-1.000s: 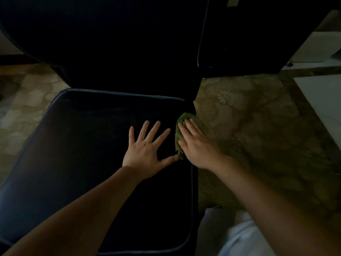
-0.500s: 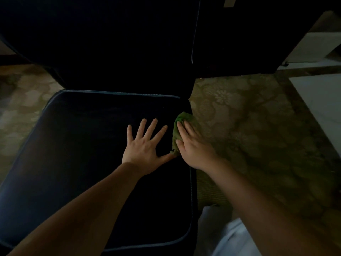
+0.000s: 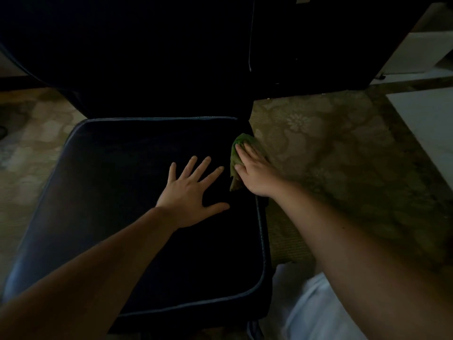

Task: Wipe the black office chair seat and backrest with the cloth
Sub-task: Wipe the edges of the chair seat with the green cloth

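1. Although the frame is dim, the black chair seat (image 3: 98, 192) can be made out filling the lower left and centre, with a lighter piped edge. The backrest (image 3: 147, 57) rises across the upper left and centre.
2. Left hand (image 3: 191, 195): lies palm down on the seat at centre frame, fingers straight and spread, holding nothing.
3. Right hand (image 3: 255, 173): just right of centre, at the seat's right edge near the rear corner. Its fingers are extended and press down on the cloth; no curl round it is visible.
4. Green cloth (image 3: 236, 153): bunched under the right hand's fingers on the seat's right edge, with fabric showing past the fingertips and below the thumb side.
5. The two hands are apart, with a narrow strip of seat between the left fingertips and the cloth.
6. Surroundings: patterned floor covering (image 3: 343, 155) across the right of the frame, a pale garment (image 3: 318, 315) at the lower right, and a white surface (image 3: 429, 119) at the right edge.
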A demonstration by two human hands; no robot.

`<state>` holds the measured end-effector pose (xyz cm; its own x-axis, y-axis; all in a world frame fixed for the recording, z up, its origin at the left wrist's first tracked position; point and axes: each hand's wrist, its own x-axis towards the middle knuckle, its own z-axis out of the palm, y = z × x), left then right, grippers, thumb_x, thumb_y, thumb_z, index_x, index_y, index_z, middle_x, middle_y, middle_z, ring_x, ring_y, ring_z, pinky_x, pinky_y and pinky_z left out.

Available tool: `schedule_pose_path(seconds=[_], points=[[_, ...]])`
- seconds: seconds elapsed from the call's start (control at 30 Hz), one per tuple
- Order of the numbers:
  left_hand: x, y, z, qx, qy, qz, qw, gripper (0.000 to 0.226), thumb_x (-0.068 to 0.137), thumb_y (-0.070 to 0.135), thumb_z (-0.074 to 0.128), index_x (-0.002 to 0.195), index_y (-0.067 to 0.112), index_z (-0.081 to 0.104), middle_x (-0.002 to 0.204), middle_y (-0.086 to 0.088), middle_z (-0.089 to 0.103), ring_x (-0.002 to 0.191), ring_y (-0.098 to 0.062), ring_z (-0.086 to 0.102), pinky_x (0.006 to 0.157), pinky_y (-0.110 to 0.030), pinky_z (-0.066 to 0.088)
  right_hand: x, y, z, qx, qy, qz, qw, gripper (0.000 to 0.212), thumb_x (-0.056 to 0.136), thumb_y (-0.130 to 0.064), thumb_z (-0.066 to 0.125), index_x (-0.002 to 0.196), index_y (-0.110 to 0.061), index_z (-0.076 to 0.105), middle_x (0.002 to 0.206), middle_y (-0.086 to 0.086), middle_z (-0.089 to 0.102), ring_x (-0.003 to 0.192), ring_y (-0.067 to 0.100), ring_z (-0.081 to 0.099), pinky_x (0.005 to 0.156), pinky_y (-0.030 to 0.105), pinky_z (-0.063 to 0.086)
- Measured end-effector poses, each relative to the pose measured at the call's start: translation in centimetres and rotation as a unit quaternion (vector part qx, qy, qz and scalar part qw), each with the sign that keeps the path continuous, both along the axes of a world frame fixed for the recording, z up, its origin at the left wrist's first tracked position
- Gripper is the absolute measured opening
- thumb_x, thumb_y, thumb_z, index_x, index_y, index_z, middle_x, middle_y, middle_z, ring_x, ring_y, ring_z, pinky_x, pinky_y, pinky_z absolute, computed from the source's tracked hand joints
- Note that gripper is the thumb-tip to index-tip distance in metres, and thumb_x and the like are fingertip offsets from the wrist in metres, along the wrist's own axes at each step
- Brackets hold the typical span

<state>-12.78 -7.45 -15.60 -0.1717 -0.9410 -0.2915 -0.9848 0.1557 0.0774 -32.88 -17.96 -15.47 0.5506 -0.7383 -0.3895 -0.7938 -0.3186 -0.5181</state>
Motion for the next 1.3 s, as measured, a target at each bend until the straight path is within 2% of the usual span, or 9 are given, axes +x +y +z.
schedule_pose_path(seconds=[0.2,0.4,0.57,0.83,1.07,1.3], points=[[-0.8,1.8,-1.0,-0.036,0.020,0.050,0.998,0.092,0.078,0.093,0.007,0.156,0.048,-0.011,0.168,0.007,-0.016,0.154,-0.023,-0.018,0.121,-0.061,-0.009,0.2,1.4,0.6,-0.008,-0.022,-0.033,0.999,0.060,0.111,-0.037,0.027,0.163,-0.022,0.002,0.170,-0.003,-0.009,0.156,0.018,-0.007,0.126,0.041,0.005],[-0.7,2.1,-1.7,-0.070,0.019,0.040,0.997,0.088,0.082,0.092,0.009,0.157,0.048,-0.008,0.169,0.007,-0.011,0.155,-0.023,-0.014,0.122,-0.061,-0.007,-0.7,3.7,0.0,-0.031,0.005,-0.008,0.999,0.061,0.110,-0.040,0.026,0.163,-0.022,0.001,0.170,-0.001,-0.007,0.156,0.021,-0.005,0.124,0.043,0.009],[-0.7,1.9,-1.8,-0.063,0.015,0.036,0.997,0.089,0.082,0.092,0.009,0.157,0.047,-0.008,0.168,0.007,-0.013,0.155,-0.024,-0.016,0.122,-0.062,-0.007,0.3,1.6,0.5,-0.026,0.013,-0.005,1.000,0.061,0.111,-0.037,0.026,0.163,-0.019,0.000,0.170,0.001,-0.010,0.156,0.020,-0.008,0.124,0.038,0.003],[-1.1,1.6,-1.9,-0.076,0.019,0.061,0.995,0.088,0.083,0.091,0.009,0.157,0.047,-0.006,0.169,0.007,-0.011,0.155,-0.024,-0.015,0.121,-0.063,-0.007,0.9,3.2,0.0,-0.047,0.020,-0.020,0.998,0.063,0.110,-0.041,0.027,0.163,-0.021,-0.001,0.170,0.001,-0.007,0.156,0.025,-0.003,0.125,0.046,0.010],[-0.9,1.7,-1.7,-0.069,0.018,0.048,0.996,0.091,0.081,0.092,0.006,0.158,0.045,-0.008,0.168,0.006,-0.013,0.155,-0.026,-0.017,0.121,-0.063,-0.007,0.7,2.4,-0.1,-0.030,0.016,-0.015,0.999,0.062,0.110,-0.041,0.026,0.162,-0.023,-0.001,0.170,-0.001,-0.010,0.156,0.024,-0.005,0.124,0.046,0.009],[-1.0,1.4,-2.0,-0.075,0.026,0.055,0.995,0.091,0.082,0.092,0.008,0.158,0.044,-0.007,0.169,0.006,-0.010,0.155,-0.026,-0.015,0.121,-0.063,-0.008,1.3,2.3,0.5,-0.054,0.037,-0.023,0.998,0.062,0.110,-0.041,0.026,0.162,-0.020,0.000,0.170,0.004,-0.006,0.156,0.026,-0.002,0.124,0.043,0.012]])
